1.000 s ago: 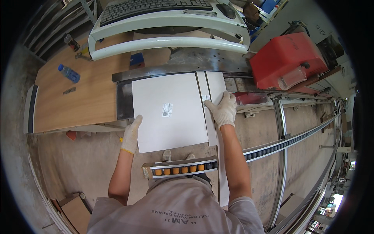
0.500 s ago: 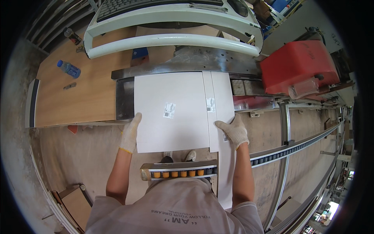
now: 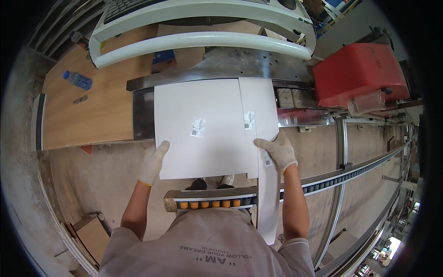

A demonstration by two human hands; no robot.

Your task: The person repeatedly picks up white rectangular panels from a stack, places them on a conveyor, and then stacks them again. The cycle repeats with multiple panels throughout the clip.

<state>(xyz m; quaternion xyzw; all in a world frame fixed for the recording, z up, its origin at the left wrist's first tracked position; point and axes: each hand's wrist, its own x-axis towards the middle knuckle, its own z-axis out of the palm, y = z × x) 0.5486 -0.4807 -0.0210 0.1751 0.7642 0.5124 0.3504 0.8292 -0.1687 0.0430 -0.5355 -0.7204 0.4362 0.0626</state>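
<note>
Head view: left hand point(image 3: 153, 161), gloved, fingers flat and released along the left near edge of the top panel point(image 3: 203, 127), pressing rather than gripping. Right hand point(image 3: 278, 150), gloved, fingers spread loosely over the near right corner, touching the second panel point(image 3: 260, 108) and the narrow strip point(image 3: 267, 198); no clench seen, thumb side hard to make out.

Top panel white, roughly square, flat on the steel table point(image 3: 140, 120), far edge tucked against the machine's metal plate point(image 3: 240, 64), near edge overhanging toward the body. Second panel peeking out at the right from beneath, mostly covered. Strip long and thin, long axis running near-to-far, lower end cut off behind the right forearm and shirt.

Open concrete floor left of the left arm and right of the right arm. Roller rail point(image 3: 207, 201) just below the near edge, close against the body. Red machine point(image 3: 360, 74) well apart to the right; wooden bench point(image 3: 87, 115) with bottle point(image 3: 77, 80) to the left.
</note>
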